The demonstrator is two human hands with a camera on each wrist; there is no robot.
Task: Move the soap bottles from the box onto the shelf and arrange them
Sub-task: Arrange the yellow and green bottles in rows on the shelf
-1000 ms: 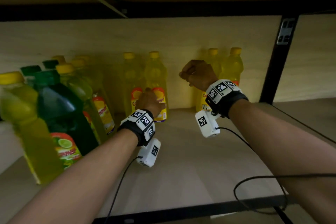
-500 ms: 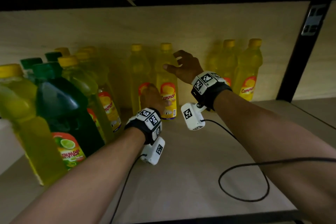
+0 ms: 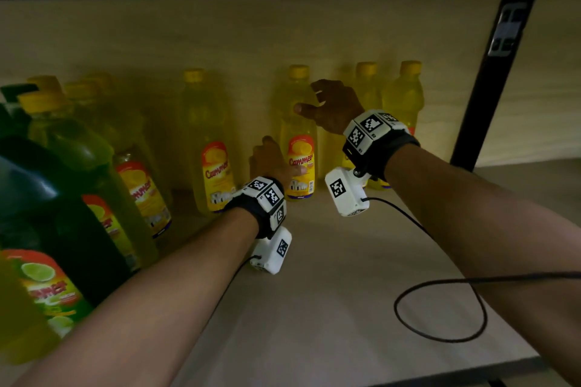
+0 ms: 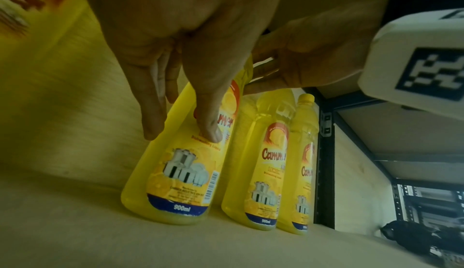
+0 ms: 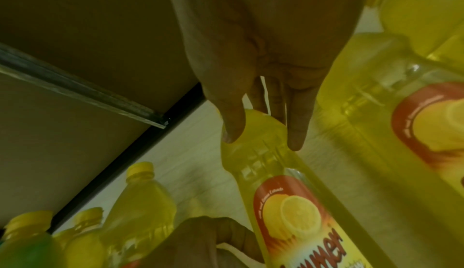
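Observation:
A yellow soap bottle [image 3: 301,154] with a red-and-yellow label stands near the back of the wooden shelf [image 3: 330,308], tilted in the left wrist view [image 4: 180,177]. My left hand [image 3: 276,163] holds its lower body, with the thumb on the label and the fingers behind [image 4: 179,131]. My right hand [image 3: 327,104] grips its upper part, just below the neck. In the right wrist view the thumb and fingers [image 5: 263,137] sit either side of the bottle's shoulder [image 5: 288,203].
Two more yellow bottles [image 3: 402,97] stand right of the held one, by a black upright post [image 3: 490,78]. Another yellow bottle [image 3: 207,148] stands to its left. Several green and yellow bottles [image 3: 63,198] crowd the left front. A black cable [image 3: 440,308] loops across the shelf.
My right hand came left from the right-hand pair and took the bottle's top. The bottle has moved right, which opened a gap to its left neighbour.

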